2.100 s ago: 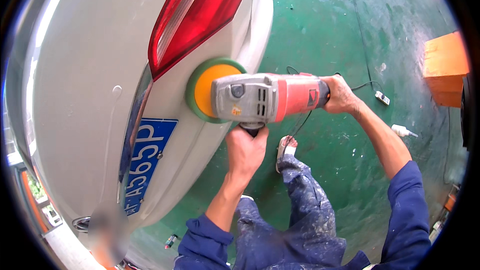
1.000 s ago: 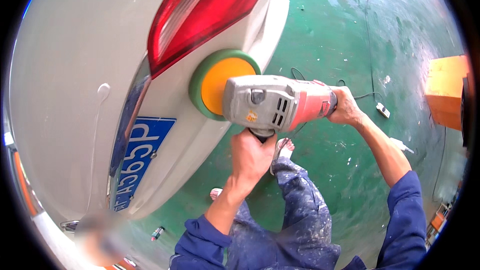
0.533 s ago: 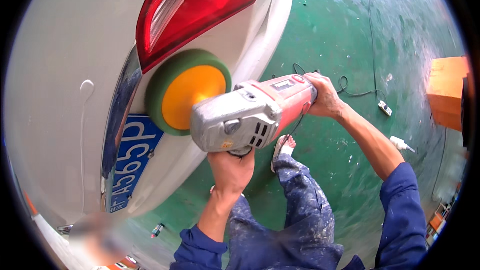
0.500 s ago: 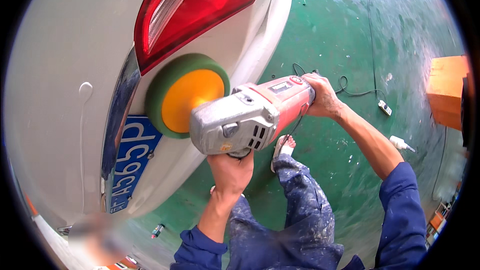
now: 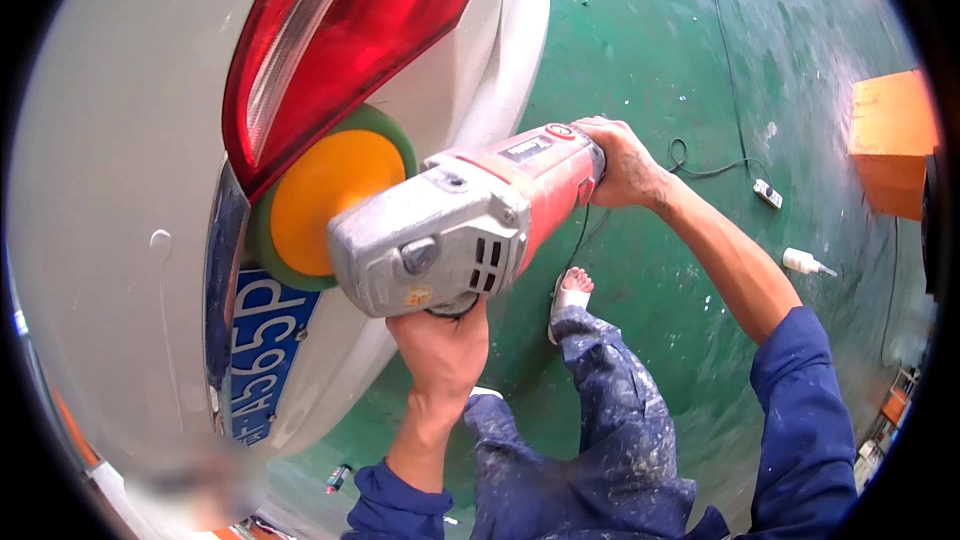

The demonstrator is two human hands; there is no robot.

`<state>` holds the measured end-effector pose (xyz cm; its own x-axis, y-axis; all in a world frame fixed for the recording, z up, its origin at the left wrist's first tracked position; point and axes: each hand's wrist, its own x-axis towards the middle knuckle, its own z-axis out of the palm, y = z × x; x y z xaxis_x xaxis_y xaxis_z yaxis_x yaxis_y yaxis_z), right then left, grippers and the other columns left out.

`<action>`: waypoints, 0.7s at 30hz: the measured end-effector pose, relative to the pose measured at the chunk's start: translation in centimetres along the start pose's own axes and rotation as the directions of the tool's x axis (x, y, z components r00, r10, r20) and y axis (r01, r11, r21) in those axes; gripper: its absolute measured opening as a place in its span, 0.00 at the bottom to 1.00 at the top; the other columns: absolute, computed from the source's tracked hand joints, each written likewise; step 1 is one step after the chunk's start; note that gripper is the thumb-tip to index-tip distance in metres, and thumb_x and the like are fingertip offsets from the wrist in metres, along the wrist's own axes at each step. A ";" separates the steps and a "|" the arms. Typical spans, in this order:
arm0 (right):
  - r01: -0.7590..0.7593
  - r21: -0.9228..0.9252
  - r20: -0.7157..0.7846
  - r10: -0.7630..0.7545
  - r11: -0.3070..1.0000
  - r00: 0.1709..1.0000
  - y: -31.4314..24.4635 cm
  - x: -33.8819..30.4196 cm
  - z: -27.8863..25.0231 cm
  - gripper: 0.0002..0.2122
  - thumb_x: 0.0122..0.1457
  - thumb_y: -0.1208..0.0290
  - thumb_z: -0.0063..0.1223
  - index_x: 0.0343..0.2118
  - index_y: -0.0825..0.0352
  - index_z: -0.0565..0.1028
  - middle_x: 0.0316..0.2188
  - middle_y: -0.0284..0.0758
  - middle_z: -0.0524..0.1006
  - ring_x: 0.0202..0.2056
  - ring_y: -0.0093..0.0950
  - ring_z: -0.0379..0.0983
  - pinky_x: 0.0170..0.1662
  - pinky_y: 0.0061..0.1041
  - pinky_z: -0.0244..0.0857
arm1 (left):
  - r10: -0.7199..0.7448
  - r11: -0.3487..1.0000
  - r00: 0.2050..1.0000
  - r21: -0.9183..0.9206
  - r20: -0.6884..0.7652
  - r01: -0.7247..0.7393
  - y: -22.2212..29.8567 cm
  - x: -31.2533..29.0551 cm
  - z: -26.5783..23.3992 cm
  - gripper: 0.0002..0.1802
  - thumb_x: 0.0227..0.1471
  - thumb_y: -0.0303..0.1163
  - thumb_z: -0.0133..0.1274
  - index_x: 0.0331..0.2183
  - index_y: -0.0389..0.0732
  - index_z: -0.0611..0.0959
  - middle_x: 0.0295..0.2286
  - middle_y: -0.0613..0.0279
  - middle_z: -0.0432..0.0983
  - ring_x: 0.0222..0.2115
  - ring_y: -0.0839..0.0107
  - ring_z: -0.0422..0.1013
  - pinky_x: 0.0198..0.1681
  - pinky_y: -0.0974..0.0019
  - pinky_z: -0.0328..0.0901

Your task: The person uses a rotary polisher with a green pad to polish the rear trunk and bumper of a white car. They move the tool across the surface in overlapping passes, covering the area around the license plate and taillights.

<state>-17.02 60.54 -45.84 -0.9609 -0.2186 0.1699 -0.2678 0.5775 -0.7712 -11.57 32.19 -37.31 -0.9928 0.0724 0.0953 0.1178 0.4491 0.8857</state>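
Observation:
A red and silver-grey electric polisher is held in both my hands against the rear of a white car. My left hand is closed under its grey head, around what seems to be a side handle mostly hidden by the fingers. Around the rear grip, my right hand is closed. The polisher's round pad, yellow-backed with a green rim, lies at the white bodywork just below the red tail light. Its working face is hidden, so I cannot tell how firmly it touches. A blue number plate sits beside the pad.
A white streak with a blob runs down the car panel. On the green floor lie a cable, a power strip and a white squeeze bottle. An orange box stands at the right. Part of a person appears blurred at lower left.
The polisher has moved left in the picture, and its pad has shifted up along the car, closer against the tail light. The view of the car has also shifted. Both hands keep their grip.

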 end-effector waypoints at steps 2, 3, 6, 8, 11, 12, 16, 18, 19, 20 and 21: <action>-0.027 0.051 -0.006 0.027 0.998 1.000 0.4 -0.3 -0.1 0.21 0.38 0.79 0.64 0.41 0.68 0.78 0.35 0.46 0.81 0.38 0.47 0.77 0.44 0.36 0.72 | -0.044 0.998 0.997 0.053 0.067 0.040 0.7 0.8 0.4 0.11 0.45 0.24 0.64 0.33 0.30 0.84 0.25 0.46 0.81 0.30 0.48 0.80 0.32 0.60 0.70; -0.078 0.079 -0.008 0.079 0.994 0.997 0.6 -0.7 -0.1 0.22 0.38 0.80 0.64 0.43 0.68 0.79 0.37 0.46 0.81 0.38 0.44 0.79 0.44 0.34 0.72 | -0.066 0.995 0.993 0.080 0.099 0.059 1.2 1.3 0.7 0.11 0.46 0.25 0.63 0.33 0.30 0.83 0.23 0.45 0.80 0.29 0.47 0.80 0.30 0.60 0.70; -0.228 0.127 0.074 0.220 0.965 0.973 1.7 -2.8 -0.7 0.28 0.41 0.81 0.64 0.52 0.68 0.78 0.43 0.48 0.81 0.39 0.28 0.81 0.44 0.27 0.73 | -0.145 0.986 0.979 0.104 0.146 0.131 2.2 2.5 2.4 0.12 0.48 0.29 0.63 0.25 0.29 0.80 0.19 0.41 0.76 0.24 0.41 0.76 0.26 0.58 0.68; -0.217 0.149 0.072 0.208 0.965 0.976 2.4 -4.0 -0.6 0.28 0.41 0.81 0.63 0.52 0.67 0.78 0.43 0.48 0.81 0.38 0.25 0.80 0.45 0.27 0.73 | -0.179 0.980 0.968 0.116 0.177 0.160 2.8 2.8 2.7 0.14 0.48 0.29 0.63 0.23 0.28 0.78 0.18 0.41 0.75 0.23 0.41 0.75 0.25 0.58 0.67; -0.268 0.161 0.118 0.251 0.950 0.961 1.0 -4.8 -0.7 0.28 0.41 0.81 0.61 0.52 0.65 0.79 0.40 0.50 0.81 0.39 0.27 0.82 0.45 0.28 0.73 | -0.248 0.965 0.951 0.130 0.186 0.226 2.5 1.9 2.2 0.14 0.48 0.29 0.63 0.25 0.28 0.79 0.18 0.42 0.75 0.21 0.44 0.76 0.25 0.58 0.67; -0.314 0.158 0.161 0.290 0.936 0.944 1.1 -5.3 -0.7 0.28 0.41 0.81 0.60 0.51 0.65 0.79 0.39 0.50 0.81 0.39 0.29 0.82 0.45 0.28 0.73 | -0.273 0.959 0.943 0.125 0.190 0.253 2.5 1.5 2.3 0.12 0.48 0.28 0.63 0.26 0.28 0.80 0.18 0.42 0.76 0.21 0.49 0.77 0.26 0.58 0.67; -0.443 0.140 0.316 0.384 0.886 0.868 0.2 -7.4 0.2 0.23 0.39 0.80 0.60 0.44 0.68 0.80 0.31 0.51 0.81 0.36 0.44 0.82 0.42 0.33 0.74 | -0.297 0.954 0.934 0.107 0.198 0.281 1.6 -1.0 2.1 0.08 0.48 0.24 0.60 0.29 0.27 0.80 0.18 0.57 0.74 0.21 0.75 0.65 0.27 0.62 0.65; -0.458 0.142 0.322 0.397 0.877 0.860 -0.4 -8.6 1.2 0.21 0.39 0.78 0.63 0.42 0.69 0.80 0.30 0.50 0.81 0.34 0.43 0.82 0.41 0.33 0.74 | -0.342 0.937 0.914 0.149 0.220 0.315 1.8 -1.8 1.9 0.09 0.48 0.25 0.60 0.29 0.28 0.79 0.18 0.57 0.73 0.21 0.75 0.64 0.27 0.61 0.65; -0.475 0.154 0.357 0.400 0.866 0.844 -0.2 -9.6 1.2 0.22 0.39 0.75 0.66 0.42 0.69 0.80 0.30 0.49 0.81 0.34 0.41 0.82 0.41 0.34 0.74 | -0.364 0.928 0.902 0.173 0.232 0.330 2.1 -2.1 1.9 0.09 0.48 0.25 0.60 0.28 0.28 0.79 0.18 0.57 0.73 0.21 0.75 0.64 0.27 0.61 0.65; -0.512 0.157 0.403 0.419 0.844 0.814 -0.3 -10.8 1.2 0.21 0.39 0.74 0.67 0.41 0.69 0.80 0.30 0.48 0.82 0.34 0.41 0.82 0.41 0.34 0.73 | -0.405 0.908 0.880 0.217 0.247 0.357 2.4 -2.5 1.7 0.10 0.48 0.27 0.60 0.27 0.27 0.79 0.18 0.52 0.73 0.21 0.66 0.67 0.27 0.59 0.65; -0.539 0.162 0.447 0.425 0.826 0.787 -0.8 -11.0 1.4 0.20 0.40 0.73 0.68 0.41 0.69 0.80 0.30 0.48 0.82 0.34 0.40 0.83 0.41 0.34 0.73 | -0.442 0.888 0.861 0.262 0.252 0.379 2.4 -2.6 1.5 0.12 0.49 0.29 0.60 0.27 0.27 0.79 0.18 0.48 0.74 0.22 0.58 0.70 0.27 0.57 0.66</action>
<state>-6.13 61.46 -47.96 -0.8383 -0.2782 -0.4689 0.3082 0.4677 -0.8284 -8.67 34.38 -36.08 -0.9015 0.0882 -0.4237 -0.2661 0.6591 0.7034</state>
